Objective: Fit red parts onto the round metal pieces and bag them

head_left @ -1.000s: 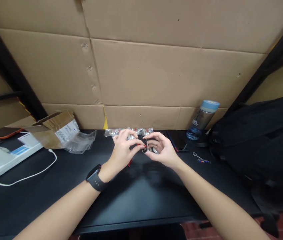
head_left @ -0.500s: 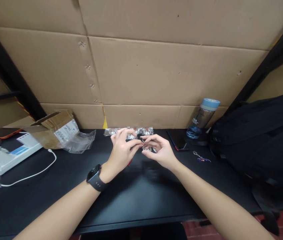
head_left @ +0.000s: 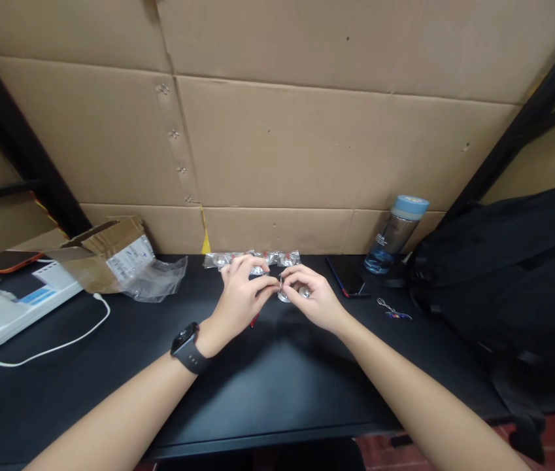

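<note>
My left hand point(head_left: 245, 288), with a dark watch point(head_left: 186, 340) on its wrist, pinches a small silvery metal piece point(head_left: 280, 282) between thumb and forefinger. My right hand point(head_left: 314, 297) closes on the same piece from the other side, so the fingertips of both hands nearly meet. Fingers cover most of it, and its exact kind is unclear. Under the left palm a small red thing point(head_left: 254, 320) peeks out. Round silvery items point(head_left: 284, 296) show just below and beside the right fingers. Behind the hands lie several clear packets point(head_left: 288, 258) with shiny contents.
Left on the black table point(head_left: 267, 405) are an opened cardboard box point(head_left: 103, 258), a clear plastic bag point(head_left: 159, 281) and a white power strip point(head_left: 36, 307) with a cable. At right are a phone point(head_left: 348, 278), a blue-lidded bottle point(head_left: 395, 235), a small keychain point(head_left: 397, 314) and a black backpack point(head_left: 512, 281).
My right fingers have drawn together from a looser curl into a pinch at the metal piece. The round silvery items below them show more. My left hand has hardly moved.
</note>
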Available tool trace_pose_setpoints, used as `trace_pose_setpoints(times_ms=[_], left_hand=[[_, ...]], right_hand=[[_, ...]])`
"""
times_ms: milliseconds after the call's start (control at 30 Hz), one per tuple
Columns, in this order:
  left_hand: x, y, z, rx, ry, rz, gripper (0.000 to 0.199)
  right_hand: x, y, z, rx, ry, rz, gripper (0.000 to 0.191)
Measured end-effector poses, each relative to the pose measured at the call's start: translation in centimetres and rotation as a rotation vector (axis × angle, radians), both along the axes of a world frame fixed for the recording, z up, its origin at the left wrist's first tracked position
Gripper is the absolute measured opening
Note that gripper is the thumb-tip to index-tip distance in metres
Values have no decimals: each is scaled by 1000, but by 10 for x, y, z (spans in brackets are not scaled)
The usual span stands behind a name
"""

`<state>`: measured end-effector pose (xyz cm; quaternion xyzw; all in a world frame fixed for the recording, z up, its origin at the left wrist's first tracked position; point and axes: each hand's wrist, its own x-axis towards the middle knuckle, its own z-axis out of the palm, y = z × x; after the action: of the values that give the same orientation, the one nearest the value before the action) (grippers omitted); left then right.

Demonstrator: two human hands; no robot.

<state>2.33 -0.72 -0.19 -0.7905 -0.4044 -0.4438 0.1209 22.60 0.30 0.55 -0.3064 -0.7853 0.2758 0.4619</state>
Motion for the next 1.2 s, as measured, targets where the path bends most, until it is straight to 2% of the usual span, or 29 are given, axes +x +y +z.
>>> trace_pose_setpoints(times_ms=[133, 267, 367, 567, 867, 1000, 1100, 1200], left_hand=[[0, 2, -2, -89, 46, -39, 11], [-5, 2, 7, -226, 73, -82, 18], [-8, 1, 12, -345, 88, -172, 22], [-4, -1, 1, -450, 250, -248, 16], [2, 4, -17, -471, 233, -237, 6], [8, -1, -17, -466, 261, -248, 4], [11, -7, -14, -430, 304, -263, 10], [13, -9, -14, -389, 376, -291, 11]], right_hand=[[1, 5, -6, 1, -43, -32, 8], [4, 10, -11, 71, -132, -64, 9], [5, 10, -11, 133, -219, -59, 10], [7, 10, -11, 104, -289, -26, 10], [11, 17, -14, 81, -419, 58, 14], [16, 22, -15, 128, -501, -59, 9], [19, 27, -18, 179, -596, -172, 25], [20, 31, -23, 191, -687, -186, 22]])
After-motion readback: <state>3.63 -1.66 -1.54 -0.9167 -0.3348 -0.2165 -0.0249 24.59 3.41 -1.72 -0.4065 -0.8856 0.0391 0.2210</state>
